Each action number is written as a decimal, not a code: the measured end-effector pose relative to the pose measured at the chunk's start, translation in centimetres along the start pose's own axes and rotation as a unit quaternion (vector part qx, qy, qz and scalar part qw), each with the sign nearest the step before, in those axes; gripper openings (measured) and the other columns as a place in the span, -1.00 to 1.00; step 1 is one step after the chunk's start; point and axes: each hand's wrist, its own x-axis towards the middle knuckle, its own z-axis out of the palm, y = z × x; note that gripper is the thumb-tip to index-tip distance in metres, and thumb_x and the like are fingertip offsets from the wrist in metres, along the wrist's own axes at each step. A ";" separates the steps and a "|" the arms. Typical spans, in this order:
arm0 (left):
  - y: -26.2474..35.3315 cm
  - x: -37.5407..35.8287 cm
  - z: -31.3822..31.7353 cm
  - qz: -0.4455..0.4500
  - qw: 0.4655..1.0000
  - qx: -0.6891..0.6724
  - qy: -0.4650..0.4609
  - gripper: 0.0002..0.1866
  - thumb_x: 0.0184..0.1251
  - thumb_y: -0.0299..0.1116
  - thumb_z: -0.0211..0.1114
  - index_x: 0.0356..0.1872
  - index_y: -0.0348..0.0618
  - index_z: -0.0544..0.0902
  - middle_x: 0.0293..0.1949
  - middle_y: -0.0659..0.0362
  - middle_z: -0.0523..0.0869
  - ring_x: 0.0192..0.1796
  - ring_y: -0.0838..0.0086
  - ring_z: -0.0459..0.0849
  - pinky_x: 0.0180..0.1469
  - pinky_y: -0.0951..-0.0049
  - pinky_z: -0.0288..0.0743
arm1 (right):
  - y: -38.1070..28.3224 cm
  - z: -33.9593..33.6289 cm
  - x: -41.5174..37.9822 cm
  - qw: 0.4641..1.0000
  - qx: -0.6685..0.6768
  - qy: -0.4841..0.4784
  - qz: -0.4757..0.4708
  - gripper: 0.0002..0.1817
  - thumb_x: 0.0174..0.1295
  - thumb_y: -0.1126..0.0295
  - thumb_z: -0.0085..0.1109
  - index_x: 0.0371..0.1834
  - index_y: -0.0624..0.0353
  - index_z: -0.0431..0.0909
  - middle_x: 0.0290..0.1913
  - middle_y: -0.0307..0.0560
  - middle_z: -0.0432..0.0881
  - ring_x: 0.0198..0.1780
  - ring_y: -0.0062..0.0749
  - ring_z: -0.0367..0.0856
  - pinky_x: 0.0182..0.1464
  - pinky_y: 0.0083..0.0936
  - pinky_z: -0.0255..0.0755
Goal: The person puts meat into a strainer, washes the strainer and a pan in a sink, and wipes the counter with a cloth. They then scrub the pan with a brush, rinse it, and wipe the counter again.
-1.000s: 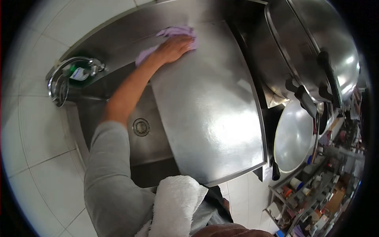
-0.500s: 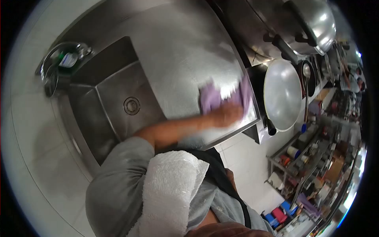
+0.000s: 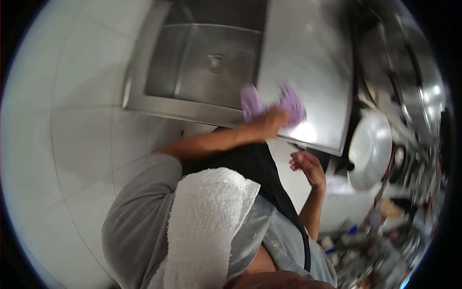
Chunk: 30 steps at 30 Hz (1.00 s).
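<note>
My left hand [image 3: 275,121] is closed on a purple cloth [image 3: 294,107], whose folds stick out on both sides of the fingers. Hand and cloth are on the steel counter [image 3: 317,72] near its front edge, just right of the sink [image 3: 211,82]. Motion blurs them a little. Below the counter's front edge hangs my right hand [image 3: 310,167], fingers apart and loosely bent, with nothing visible in it. A white towel [image 3: 207,212] lies over my left shoulder, and I wear a black apron [image 3: 250,161].
Right of the counter, a large pale wok [image 3: 370,151] rests by the stove. Big metal pots [image 3: 409,62] stand behind it. Blurred shelves with kitchen goods [image 3: 365,245] fill the lower right. White tiled floor [image 3: 86,139] spreads on the left.
The view has turned, shifting the sink up and right. My left hand has drawn the cloth toward the counter's front edge, nearer the sink. My right hand has come into view.
</note>
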 end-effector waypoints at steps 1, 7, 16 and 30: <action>3.0 -4.3 -1.1 0.020 0.999 0.035 0.036 -0.70 0.17 -0.54 0.07 -0.05 -0.24 0.56 0.05 0.02 0.55 0.20 0.14 0.44 0.33 0.13 0.16 | -1.2 0.3 0.7 0.999 -0.021 -0.027 -0.023 -0.59 0.29 0.18 0.10 -0.06 0.38 0.51 -0.31 -0.10 0.62 -0.31 -0.46 0.56 -0.17 -0.53 0.44; -3.0 -24.9 -17.4 -0.111 0.913 0.280 0.275 -0.73 0.21 -0.51 0.10 -0.05 -0.26 0.55 0.05 -0.05 0.54 0.16 0.11 0.47 0.24 0.15 0.28 | -4.8 3.7 5.0 0.996 -0.010 -0.053 -0.065 -0.65 0.31 0.24 0.08 -0.05 0.34 0.51 -0.30 -0.08 0.63 -0.32 -0.44 0.57 -0.19 -0.51 0.45; -19.5 -17.4 -37.3 -0.308 0.763 0.452 0.344 -0.59 0.14 -0.45 0.11 0.07 -0.28 0.42 0.12 -0.03 0.45 0.26 0.14 0.34 0.31 0.16 0.13 | -17.2 15.9 19.4 0.973 -0.145 -0.124 -0.128 -0.61 0.25 0.19 0.17 -0.04 0.30 0.52 -0.30 -0.13 0.61 -0.31 -0.49 0.54 -0.24 -0.54 0.42; -26.0 2.9 -40.0 -0.338 0.907 -0.038 0.247 -0.70 0.20 -0.20 0.18 -0.20 -0.22 0.64 -0.21 -0.11 0.68 -0.13 0.09 0.66 -0.09 0.24 0.49 | -35.7 29.3 49.9 0.912 -0.331 -0.119 -0.214 -0.33 0.13 0.17 0.25 0.24 0.34 0.32 0.12 -0.10 0.50 0.11 -0.39 0.44 0.19 -0.49 0.24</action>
